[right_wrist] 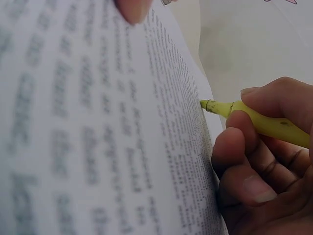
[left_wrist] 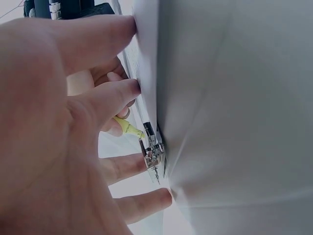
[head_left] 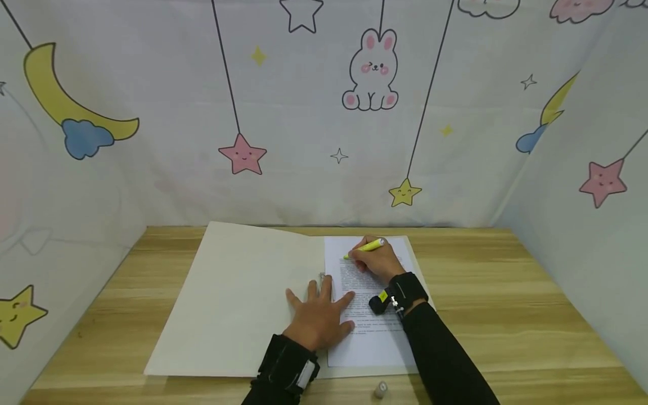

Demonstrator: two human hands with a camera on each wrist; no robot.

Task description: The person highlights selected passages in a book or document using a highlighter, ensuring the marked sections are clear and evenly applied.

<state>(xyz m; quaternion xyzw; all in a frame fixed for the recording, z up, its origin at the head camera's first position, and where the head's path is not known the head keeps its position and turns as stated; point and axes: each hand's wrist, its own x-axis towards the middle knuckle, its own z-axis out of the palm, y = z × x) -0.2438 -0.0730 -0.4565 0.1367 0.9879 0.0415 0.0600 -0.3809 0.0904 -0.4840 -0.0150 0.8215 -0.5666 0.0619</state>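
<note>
My right hand (head_left: 378, 261) pinches a yellow highlighter (right_wrist: 274, 126), its chisel tip right at the first printed lines of a white sheet (head_left: 372, 351). The sheet lies on the right side of an opened cream folder (head_left: 238, 304). With fingers spread, my left hand (head_left: 318, 318) rests across the folder's fold and the sheet's left edge. A metal clip (left_wrist: 154, 152) shows by the left fingertips in the left wrist view. In the right wrist view, rows of small print run up to the highlighter's tip.
A small grey cap (head_left: 381, 389) is on the wooden table (head_left: 506, 315) near its front edge, below the folder. Behind and at both sides hangs a white cloth (head_left: 304, 118) printed with stars, moons and a rabbit.
</note>
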